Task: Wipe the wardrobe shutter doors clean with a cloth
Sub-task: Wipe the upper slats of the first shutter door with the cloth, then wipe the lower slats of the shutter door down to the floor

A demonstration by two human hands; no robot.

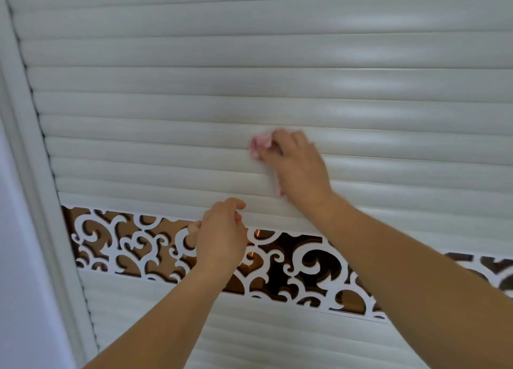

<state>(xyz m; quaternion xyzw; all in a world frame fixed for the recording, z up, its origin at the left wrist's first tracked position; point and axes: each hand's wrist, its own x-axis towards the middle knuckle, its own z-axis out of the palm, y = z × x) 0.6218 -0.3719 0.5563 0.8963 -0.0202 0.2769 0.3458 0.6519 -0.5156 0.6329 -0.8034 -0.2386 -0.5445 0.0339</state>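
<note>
Shutter door (194,102) of the wardrobe fills nearly the whole head view: pale horizontal slats, close up, tilted by the camera angle. Right hand (297,163) presses a small pink cloth (261,142) against a slat in the middle of the upper slatted section, fingers curled round the bunched cloth; a bit of pink also peeks out under the heel of the palm. Hand and cloth are motion-blurred, so judged mid-wipe.

Left hand (219,235) sits lower, over the top edge of the decorative cut-out band (313,263), fingers loosely curled, holding nothing visible. Whether it touches the band or hovers just off it, cannot tell.

Progress: wiping is under way on the slats just above the band. No dust line, streak or wet mark shows on any slat, so cleaned and uncleaned areas cannot be told apart. Judging by cloth position only, many slats above the hand, the slats to the right, and the lower slatted section (249,338) beneath the band may all be left. The scrollwork of the band, with brown reflective backing in its gaps, would probably need fiddlier wiping. Door frame (30,146) runs down the left edge with a dark seam beside the slats. Only one door is in view; the state of any other door is unknown.
</note>
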